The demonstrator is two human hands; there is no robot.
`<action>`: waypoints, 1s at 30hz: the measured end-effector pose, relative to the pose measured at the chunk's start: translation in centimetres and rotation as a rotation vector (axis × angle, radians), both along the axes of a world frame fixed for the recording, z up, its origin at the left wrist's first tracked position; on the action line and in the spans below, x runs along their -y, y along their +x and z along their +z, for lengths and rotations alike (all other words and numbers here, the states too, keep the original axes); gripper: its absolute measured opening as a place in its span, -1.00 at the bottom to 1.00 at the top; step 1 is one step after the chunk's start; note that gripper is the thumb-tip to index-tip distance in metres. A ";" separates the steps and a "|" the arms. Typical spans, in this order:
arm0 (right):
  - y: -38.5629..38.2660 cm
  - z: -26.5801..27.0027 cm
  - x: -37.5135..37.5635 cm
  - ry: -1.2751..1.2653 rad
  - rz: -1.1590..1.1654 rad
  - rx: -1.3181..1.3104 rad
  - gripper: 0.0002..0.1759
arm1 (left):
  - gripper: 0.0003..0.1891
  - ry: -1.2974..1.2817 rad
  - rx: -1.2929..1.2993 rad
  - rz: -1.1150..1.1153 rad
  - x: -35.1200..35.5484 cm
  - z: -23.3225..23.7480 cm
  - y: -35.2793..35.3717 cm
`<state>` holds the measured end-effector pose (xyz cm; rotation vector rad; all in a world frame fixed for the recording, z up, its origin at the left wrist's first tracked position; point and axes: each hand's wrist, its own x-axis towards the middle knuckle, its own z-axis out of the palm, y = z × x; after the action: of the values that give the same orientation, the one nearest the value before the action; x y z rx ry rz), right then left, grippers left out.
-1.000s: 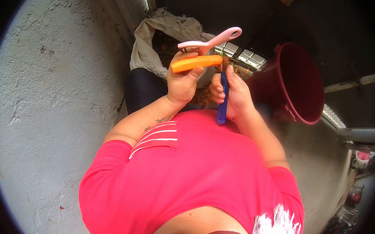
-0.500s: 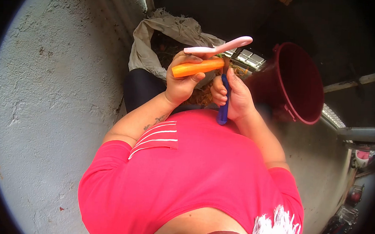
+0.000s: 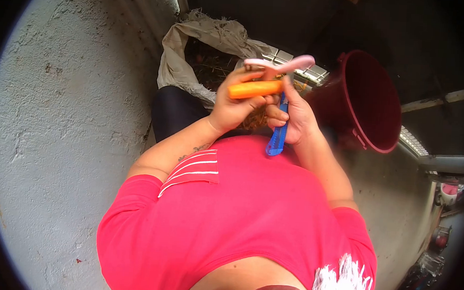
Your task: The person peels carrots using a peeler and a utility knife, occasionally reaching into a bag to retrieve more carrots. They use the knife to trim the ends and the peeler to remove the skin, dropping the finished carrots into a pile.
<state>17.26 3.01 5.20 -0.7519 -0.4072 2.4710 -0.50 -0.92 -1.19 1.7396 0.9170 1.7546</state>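
My left hand is closed around an orange carrot with a smooth, peeled-looking surface. A pink peeler sits above the carrot, tucked in the fingers of that same hand. In my right hand is a blue utility knife, its handle pointing down toward my shirt. The right thumb and fingers meet the carrot's right end, so that end and the knife's blade are hidden.
Beyond my left hand stands a whitish woven sack with its mouth open and plant scraps inside. A large dark red bucket tilts at the right. A rough grey wall runs along the left.
The carrot and peeler have shifted right and slightly down with my left hand. My right hand has turned the knife, showing its flat side, and its thumb now overlaps the carrot's end.
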 end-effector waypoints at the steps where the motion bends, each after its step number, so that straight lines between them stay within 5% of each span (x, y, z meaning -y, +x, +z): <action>1: 0.6 -0.7 -0.6 -0.006 -0.047 0.080 -0.59 | -0.30 -0.064 0.043 -0.025 0.3 -0.1 0.4; 3: 0.8 0.3 -0.4 -0.012 -0.335 0.286 -0.70 | -0.25 -0.070 0.352 -0.204 -0.6 -1.4 2.0; 6: 6.0 -0.5 -3.9 0.072 -0.826 0.223 -0.55 | -0.31 -0.326 0.358 -0.065 -0.7 -1.9 1.3; 10: 12.0 -1.3 -7.2 0.266 -1.087 0.346 -0.67 | -0.51 -0.524 0.268 -0.063 -1.0 -2.8 0.6; 11: 11.4 -2.0 -6.8 0.495 -0.999 0.506 -0.65 | -0.54 -0.490 -0.199 0.048 -1.5 -2.7 -0.1; 12: 9.3 -1.2 -5.5 0.680 -0.836 0.657 -0.60 | -0.53 -0.609 -0.051 -0.077 -1.7 -2.1 0.1; 14: 7.1 -2.3 -4.6 1.582 -0.269 1.206 -0.46 | -0.51 -0.831 0.253 -0.326 -2.2 -1.3 1.1; 15: 5.8 -3.0 -4.0 1.675 -0.023 1.289 -0.38 | -0.49 -0.883 0.426 -0.450 -2.5 -1.4 1.3; 17: 3.2 -2.8 -2.9 1.397 0.317 1.352 -0.26 | -0.48 -0.930 0.675 -0.616 -3.1 -1.3 1.1; 22: 3.7 -4.3 -4.0 1.310 0.183 1.167 -0.28 | -0.45 -0.932 0.865 -0.969 -6.2 -2.3 -1.8; 23: 4.0 -4.0 -4.4 1.250 0.181 1.190 -0.29 | -0.50 -0.914 0.766 -0.869 -7.9 -3.9 -3.1; 27: 5.3 -3.7 -5.8 1.221 0.108 1.192 -0.31 | -0.77 -1.093 -0.196 0.222 -18.1 -16.8 -9.1; 28: 5.4 -3.4 -5.9 1.171 0.109 1.174 -0.31 | -0.76 -0.873 -0.357 0.428 -20.0 -22.4 -11.5; 30: 5.7 -3.4 -6.1 1.122 0.094 1.143 -0.31 | -0.72 -0.977 -0.640 0.493 -22.1 -24.0 -13.5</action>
<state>22.93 9.15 1.75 -1.4587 -1.9745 1.1915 -14.04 21.18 -25.18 1.4084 2.1504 0.6342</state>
